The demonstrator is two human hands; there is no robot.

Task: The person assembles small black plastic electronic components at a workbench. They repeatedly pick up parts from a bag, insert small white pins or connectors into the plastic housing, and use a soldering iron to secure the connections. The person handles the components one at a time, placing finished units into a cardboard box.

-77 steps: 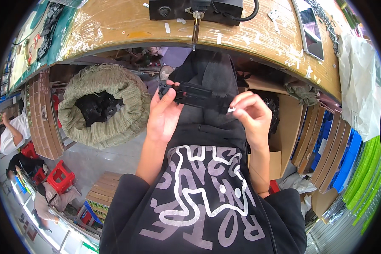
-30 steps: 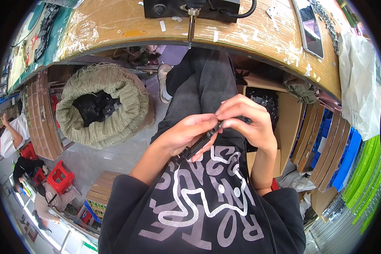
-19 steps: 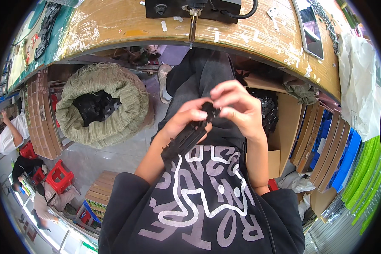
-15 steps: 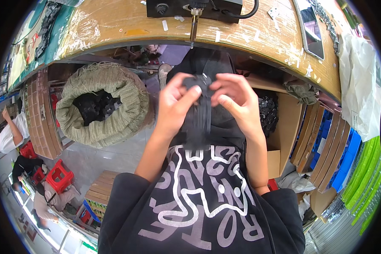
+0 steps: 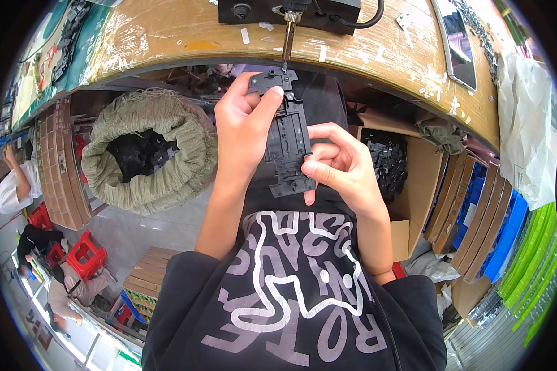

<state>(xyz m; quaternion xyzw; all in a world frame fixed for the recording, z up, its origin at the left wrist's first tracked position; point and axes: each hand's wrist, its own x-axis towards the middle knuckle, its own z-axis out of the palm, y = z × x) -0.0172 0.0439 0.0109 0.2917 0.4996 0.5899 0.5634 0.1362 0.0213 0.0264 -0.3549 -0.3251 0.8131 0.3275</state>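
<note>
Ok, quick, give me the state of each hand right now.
Left hand: closed on the upper end of the black plastic part.
Right hand: fingers closed on the part's lower right edge.

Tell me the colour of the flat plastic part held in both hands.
Black, clearest in the head view: the plastic part.

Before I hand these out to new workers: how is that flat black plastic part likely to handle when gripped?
The black plastic part probably stays stiff: it spans between the left hand and right hand without sagging. It looks light, since fingertips alone carry it. Its thin, cut-out body might crack if bent hard.
</note>
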